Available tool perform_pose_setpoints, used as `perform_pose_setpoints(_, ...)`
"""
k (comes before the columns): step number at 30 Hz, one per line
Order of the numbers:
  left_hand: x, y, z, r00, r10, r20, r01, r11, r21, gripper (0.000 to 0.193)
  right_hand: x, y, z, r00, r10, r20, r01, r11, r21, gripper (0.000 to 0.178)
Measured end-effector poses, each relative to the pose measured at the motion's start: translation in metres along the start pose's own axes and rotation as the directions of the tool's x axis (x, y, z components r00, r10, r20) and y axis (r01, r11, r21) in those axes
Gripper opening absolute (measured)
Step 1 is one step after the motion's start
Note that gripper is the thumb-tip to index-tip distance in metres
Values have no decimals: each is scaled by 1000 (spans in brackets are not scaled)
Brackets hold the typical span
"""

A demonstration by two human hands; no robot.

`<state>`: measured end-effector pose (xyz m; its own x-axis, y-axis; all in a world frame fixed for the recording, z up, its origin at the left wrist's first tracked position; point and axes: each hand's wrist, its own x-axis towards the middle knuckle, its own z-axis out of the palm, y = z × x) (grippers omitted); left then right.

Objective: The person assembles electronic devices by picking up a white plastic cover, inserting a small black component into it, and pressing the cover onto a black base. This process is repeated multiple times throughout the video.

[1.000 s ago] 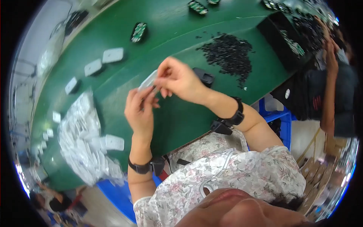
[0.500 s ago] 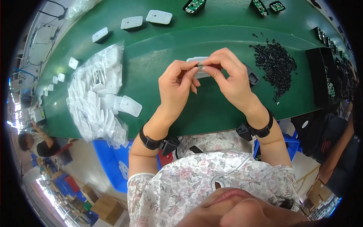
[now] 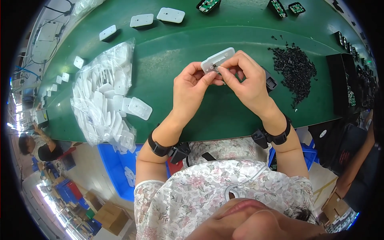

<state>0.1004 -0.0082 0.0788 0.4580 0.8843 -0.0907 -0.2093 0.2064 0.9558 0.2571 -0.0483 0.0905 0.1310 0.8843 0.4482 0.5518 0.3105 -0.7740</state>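
Over the middle of the green table, my left hand [image 3: 190, 87] is closed on the lower left end of a white plastic cover [image 3: 224, 55], which is tilted up at its right end. My right hand [image 3: 249, 85] pinches a small black part [image 3: 215, 66] against the cover's face; its exact shape is too small to tell. Right of that hand, partly hidden by it, lies a black plastic housing [image 3: 271, 81]. Farther right, a loose heap of small black parts [image 3: 294, 72] is spread on the table.
A clear bag of white covers [image 3: 105, 94] lies at the left, some spilling out. White-topped units [image 3: 171, 15] stand along the back left. Black housings with green circuit boards [image 3: 277, 8] stand at the back right. A black box [image 3: 340, 82] is at the right, and a blue bin [image 3: 116, 172] below the table edge.
My hands were together above the cover lying on the table, fingering something tiny. Now the left hand has lifted the cover and the right holds the small black part against it.
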Motion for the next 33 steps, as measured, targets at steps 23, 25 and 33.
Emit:
perform_pose_setpoints(23,5,-7,2,963,261,64,-268,950,161,8,7,17,-15,953,199,227,-251,940,232,23)
perform_pose_setpoints(25,4,-6,1,961,269,70,-277,944,178,7,7,11,-17,944,236,232,-286,934,213,23)
perform_pose_setpoints(33,22,3,-24,983,163,-89,-155,984,84,14,34,22,-1,902,317,294,-395,880,263,22)
